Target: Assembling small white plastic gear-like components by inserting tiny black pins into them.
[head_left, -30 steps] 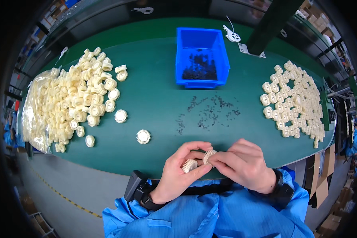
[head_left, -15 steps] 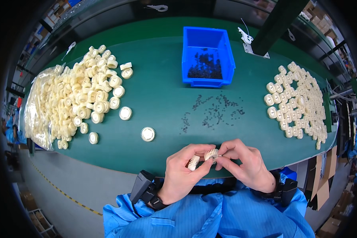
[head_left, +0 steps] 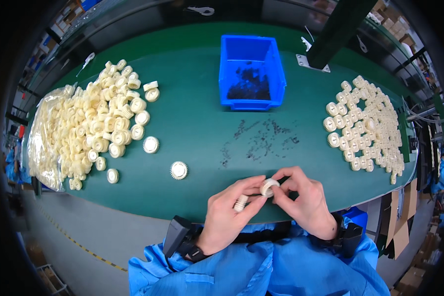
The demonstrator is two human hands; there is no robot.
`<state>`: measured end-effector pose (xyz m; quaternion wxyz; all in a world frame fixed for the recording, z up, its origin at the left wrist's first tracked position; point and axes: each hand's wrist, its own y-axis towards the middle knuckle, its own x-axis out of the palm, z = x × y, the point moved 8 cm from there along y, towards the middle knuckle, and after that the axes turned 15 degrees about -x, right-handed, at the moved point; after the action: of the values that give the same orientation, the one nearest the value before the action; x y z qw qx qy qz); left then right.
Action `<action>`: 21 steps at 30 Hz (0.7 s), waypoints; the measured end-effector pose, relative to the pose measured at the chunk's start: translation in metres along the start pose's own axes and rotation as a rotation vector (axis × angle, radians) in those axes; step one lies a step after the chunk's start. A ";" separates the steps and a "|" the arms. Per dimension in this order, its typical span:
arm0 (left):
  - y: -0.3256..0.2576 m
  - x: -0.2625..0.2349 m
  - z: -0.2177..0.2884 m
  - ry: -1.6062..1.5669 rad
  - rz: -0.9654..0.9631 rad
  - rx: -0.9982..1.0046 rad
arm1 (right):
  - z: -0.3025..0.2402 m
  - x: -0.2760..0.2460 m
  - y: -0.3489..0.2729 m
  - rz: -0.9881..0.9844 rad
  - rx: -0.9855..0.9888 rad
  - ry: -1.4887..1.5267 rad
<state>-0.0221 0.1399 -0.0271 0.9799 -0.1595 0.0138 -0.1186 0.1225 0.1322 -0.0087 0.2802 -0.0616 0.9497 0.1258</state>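
Note:
Between my two hands is a cream plastic gear [head_left: 269,187], its round face turned partly upward. My left hand [head_left: 230,209] pinches this gear at its left side with thumb and fingers. A second cream gear [head_left: 240,203] is tucked in the same palm, teeth showing. At the right side of the first gear, my right hand [head_left: 303,200] has its thumb and fingertips closed on it. Whether those fingertips also hold a tiny part cannot be made out. Small black pieces [head_left: 264,140] lie scattered on the green table [head_left: 197,128] beyond my hands.
A blue bin [head_left: 252,104] with more black pieces stands at the back middle. Left is a heap of cream gears [head_left: 108,108] beside a clear plastic bag [head_left: 47,138]; one single gear [head_left: 179,170] lies apart. Many gears [head_left: 365,128] lie spread flat at right, near a dark post [head_left: 333,39].
The gear between my hands has turned, so its round face now shows instead of its toothed side. The view has shifted slightly; the second gear stays in my left palm.

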 end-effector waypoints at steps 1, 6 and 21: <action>-0.001 -0.002 0.000 -0.006 -0.010 0.007 | 0.003 -0.008 0.000 0.006 0.000 -0.012; -0.004 -0.020 -0.010 0.024 -0.085 -0.178 | 0.031 -0.078 -0.002 0.221 0.084 -0.542; 0.002 -0.003 -0.014 -0.216 -0.282 -0.191 | -0.003 -0.018 0.028 -0.062 -0.545 -0.705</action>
<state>-0.0255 0.1380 -0.0411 0.9299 -0.2637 -0.1025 -0.2349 0.1310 0.1590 0.0097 0.5641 -0.1148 0.7260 0.3763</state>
